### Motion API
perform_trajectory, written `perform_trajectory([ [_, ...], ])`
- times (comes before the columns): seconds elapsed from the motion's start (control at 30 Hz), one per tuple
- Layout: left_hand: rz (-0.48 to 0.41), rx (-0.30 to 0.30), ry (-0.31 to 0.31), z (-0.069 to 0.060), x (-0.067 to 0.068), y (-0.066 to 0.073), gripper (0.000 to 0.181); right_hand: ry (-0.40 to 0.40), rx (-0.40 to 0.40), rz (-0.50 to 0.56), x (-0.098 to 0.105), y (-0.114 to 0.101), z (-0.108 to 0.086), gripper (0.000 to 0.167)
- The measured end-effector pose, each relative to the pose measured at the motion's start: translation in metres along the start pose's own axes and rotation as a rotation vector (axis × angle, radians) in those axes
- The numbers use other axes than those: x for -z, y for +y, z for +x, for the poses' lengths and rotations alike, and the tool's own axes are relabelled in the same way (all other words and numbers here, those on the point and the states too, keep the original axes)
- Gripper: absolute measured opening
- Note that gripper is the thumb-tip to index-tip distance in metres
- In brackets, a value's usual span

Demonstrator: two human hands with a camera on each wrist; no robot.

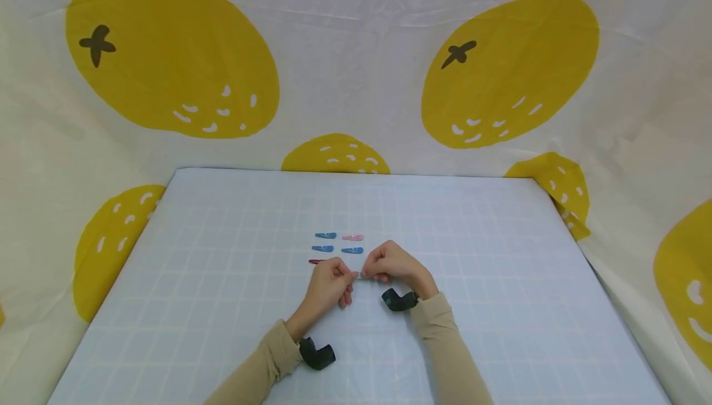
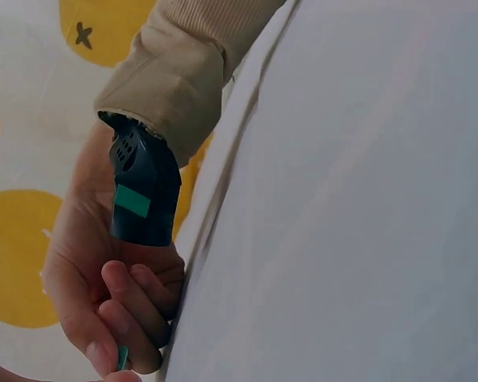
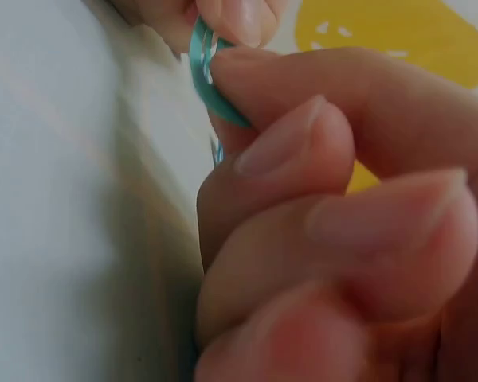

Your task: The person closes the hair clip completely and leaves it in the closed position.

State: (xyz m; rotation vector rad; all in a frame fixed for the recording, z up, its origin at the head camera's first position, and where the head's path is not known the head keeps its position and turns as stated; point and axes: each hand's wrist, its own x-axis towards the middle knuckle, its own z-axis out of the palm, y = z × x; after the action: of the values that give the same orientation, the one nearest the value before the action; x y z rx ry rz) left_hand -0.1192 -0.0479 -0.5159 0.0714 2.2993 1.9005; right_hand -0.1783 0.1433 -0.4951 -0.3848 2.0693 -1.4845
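Observation:
A teal snap hair clip (image 3: pixel 209 76) is pinched between both hands, just above the table in front of the other clips. My left hand (image 1: pixel 329 284) holds one end of it with thumb and finger; in the left wrist view only a sliver of the hair clip (image 2: pixel 123 357) shows. From the other side my right hand (image 1: pixel 394 264) pinches the clip too, its remaining fingers curled. Beyond the hands lie a pink hair clip (image 1: pixel 353 237) and several blue ones, such as this blue hair clip (image 1: pixel 352 250). The left hand partly hides a dark red hair clip (image 1: pixel 315 261).
The table (image 1: pixel 222 306) has a pale checked cloth. Behind it hangs a white curtain (image 1: pixel 350 52) with yellow fruit prints. Black wrist devices, one a left wrist camera (image 1: pixel 317 354), sit beneath both wrists.

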Motion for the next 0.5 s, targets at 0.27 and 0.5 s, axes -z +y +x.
perform_trajectory([
  [0.27,-0.074,0.007,-0.014,-0.0002,0.0013,-0.0010,0.020,-0.021,0.011,-0.035,0.0026,0.0004,0.0002,0.012],
  [0.5,-0.102,0.008,-0.017,0.0013,0.0009,-0.0033,0.019,-0.047,0.034,-0.015,0.0047,0.0041,0.0015,0.011],
])
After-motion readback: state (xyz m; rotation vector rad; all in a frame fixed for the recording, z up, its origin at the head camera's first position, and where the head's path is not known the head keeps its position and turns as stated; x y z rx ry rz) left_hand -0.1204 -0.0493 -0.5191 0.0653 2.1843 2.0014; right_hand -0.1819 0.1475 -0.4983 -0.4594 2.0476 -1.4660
